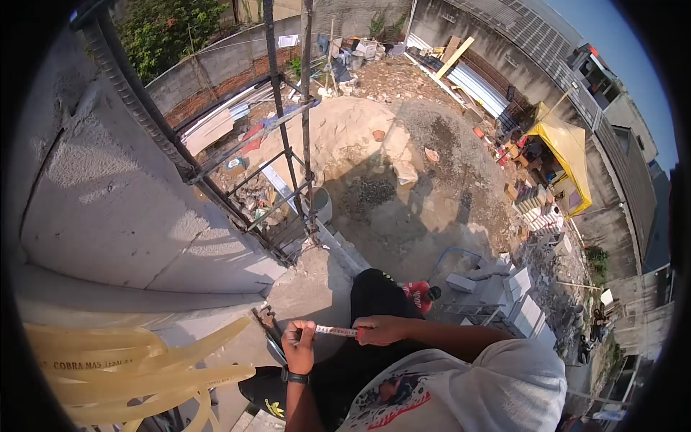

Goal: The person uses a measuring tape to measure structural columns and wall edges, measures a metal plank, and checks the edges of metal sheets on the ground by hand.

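My left hand [298,347], with a dark watch on its wrist, pinches the left end of a short white strip with markings [336,331]. The strip runs level across to my right hand [380,330], whose fingers are closed round its red end. Both hands are above my dark trousers, in front of the light shirt. At the lower left, coils of a yellowish clear hose [108,367] with printed lettering lie near my left hand, not touching it.
Upright rebar [277,93] with ties rises from the ledge [306,281] beside a grey block wall [115,194]. Far below are a sand pile [345,122], grey blocks [515,288], a yellow canopy [565,147] and a person in red [417,295].
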{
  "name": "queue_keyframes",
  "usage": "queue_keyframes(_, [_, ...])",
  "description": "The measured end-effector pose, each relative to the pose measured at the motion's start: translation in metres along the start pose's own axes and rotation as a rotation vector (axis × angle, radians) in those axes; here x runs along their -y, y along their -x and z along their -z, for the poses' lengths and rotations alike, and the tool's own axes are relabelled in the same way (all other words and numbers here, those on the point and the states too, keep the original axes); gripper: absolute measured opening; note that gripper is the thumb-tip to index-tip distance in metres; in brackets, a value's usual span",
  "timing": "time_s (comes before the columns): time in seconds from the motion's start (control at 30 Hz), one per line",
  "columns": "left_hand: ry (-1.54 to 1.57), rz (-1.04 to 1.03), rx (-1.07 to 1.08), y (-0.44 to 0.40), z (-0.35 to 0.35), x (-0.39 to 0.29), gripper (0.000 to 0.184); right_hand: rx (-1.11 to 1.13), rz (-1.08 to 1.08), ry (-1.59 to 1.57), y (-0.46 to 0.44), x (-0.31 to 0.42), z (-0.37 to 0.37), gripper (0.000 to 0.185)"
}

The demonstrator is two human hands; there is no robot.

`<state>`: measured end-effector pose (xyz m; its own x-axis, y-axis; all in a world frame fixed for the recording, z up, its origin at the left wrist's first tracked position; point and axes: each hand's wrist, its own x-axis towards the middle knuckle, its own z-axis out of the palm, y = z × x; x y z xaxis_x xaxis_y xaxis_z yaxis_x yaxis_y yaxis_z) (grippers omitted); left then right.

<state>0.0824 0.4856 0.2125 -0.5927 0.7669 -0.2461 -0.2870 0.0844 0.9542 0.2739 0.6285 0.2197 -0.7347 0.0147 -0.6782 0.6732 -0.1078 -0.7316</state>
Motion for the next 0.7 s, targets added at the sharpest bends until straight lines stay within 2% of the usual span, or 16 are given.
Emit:
queue_keyframes(0.03, [-0.002, -0.045, -0.022, -0.012, -0.009, -0.02, 0.017, -0.022, -0.062, -0.068, 0.019, 0.004, 0.009, 0.031])
queue_keyframes(0.1, [0.087, -0.148, -0.038, -0.039, -0.03, -0.057, 0.016, 0.065, -0.053, -0.134, 0.046, 0.003, 0.026, 0.028])
queue_keyframes(0.17, [-0.101, -0.351, -0.099, -0.063, -0.051, -0.101, 0.015, 0.101, -0.16, -0.267, 0.066, 0.003, 0.037, 0.032])
queue_keyframes(0.23, [-0.15, -0.341, -0.123, -0.078, -0.072, -0.152, 0.013, 0.126, -0.094, -0.246, 0.077, 0.0, 0.038, 0.037])
queue_keyframes(0.27, [-0.187, -0.36, -0.108, -0.084, -0.082, -0.171, 0.014, 0.138, -0.182, -0.245, 0.091, 0.033, 0.043, 0.038])
queue_keyframes(0.3, [-0.219, -0.381, -0.089, -0.09, -0.089, -0.184, 0.016, 0.173, -0.186, -0.229, 0.088, 0.036, 0.041, 0.038])
queue_keyframes(0.33, [-0.232, -0.374, -0.122, -0.099, -0.094, -0.196, 0.016, 0.145, -0.014, -0.226, 0.084, 0.036, 0.039, 0.037])
queue_keyframes(0.37, [-0.409, -0.386, -0.202, -0.109, -0.095, -0.207, 0.018, 0.118, 0.161, -0.235, 0.084, 0.04, 0.037, 0.037])
queue_keyframes(0.43, [-0.696, -0.403, -0.343, -0.121, -0.093, -0.229, 0.021, 0.216, 0.082, -0.322, 0.088, 0.081, 0.04, 0.036])
queue_keyframes(0.47, [-0.817, -0.376, -0.392, -0.126, -0.087, -0.228, 0.02, 0.281, -0.003, -0.406, 0.091, 0.096, 0.041, 0.036])
queue_keyframes(0.53, [-0.958, -0.329, -0.449, -0.135, -0.084, -0.224, 0.019, 0.333, 0.023, -0.473, 0.086, 0.103, 0.035, 0.036])
queue_keyframes(0.6, [-1.122, -0.606, -0.497, -0.142, -0.09, -0.222, 0.018, 0.389, 0.042, -0.582, 0.079, 0.101, 0.031, 0.035])
queue_keyframes(0.63, [-1.134, -0.572, -0.511, -0.143, -0.088, -0.219, 0.018, 0.416, 0.018, -0.585, 0.084, 0.106, 0.028, 0.035])
queue_keyframes(0.7, [-1.269, -0.723, -0.512, -0.154, -0.083, -0.213, 0.017, 0.331, -0.132, -0.704, 0.09, 0.118, 0.033, 0.033])
